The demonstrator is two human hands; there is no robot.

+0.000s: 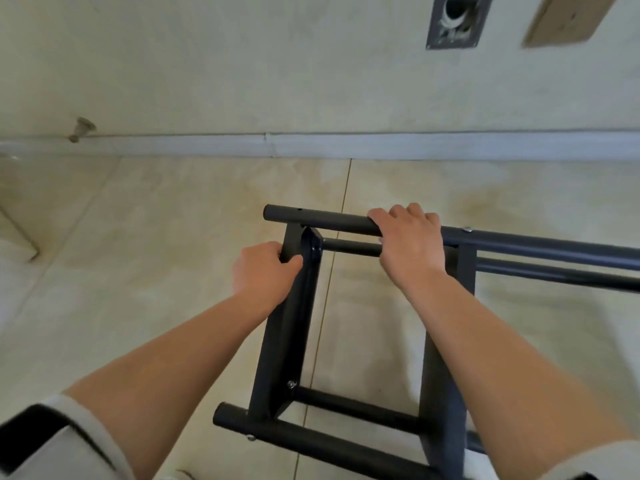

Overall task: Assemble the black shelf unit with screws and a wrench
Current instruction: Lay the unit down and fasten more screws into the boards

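Far left of the shelf frame (363, 341) there's a doorstop (81, 129) stuck on the wall just above the baseboard (311, 145), and a pale leg of smth (20, 233) standing on the tile floor (138, 237), can't tell what it belongs to.

Then the left hand (265, 271): fingers and thumb wrapped round the top of the frame's left flat bracket (287, 327), right below where it meets the far tube. Tight grip, clamped on the bracket.

The frame itself is black, standing on the floor in front of the person, w/ two flat brackets running from the near tube (311, 441) up to the far tube (329, 220). Silver screw (291, 384) low on the left bracket, another under the near tube.

Right hand (410, 244) is over the far tube, fingers curled down round it, between the two brackets. Another screw head (467, 229) on that tube just right of the hand.

Up on the wall above the frame's right side: an open grey wall box (457, 20) and a tan outlet plate (568, 19). Sleeves are light w/ dark trim, blurry.
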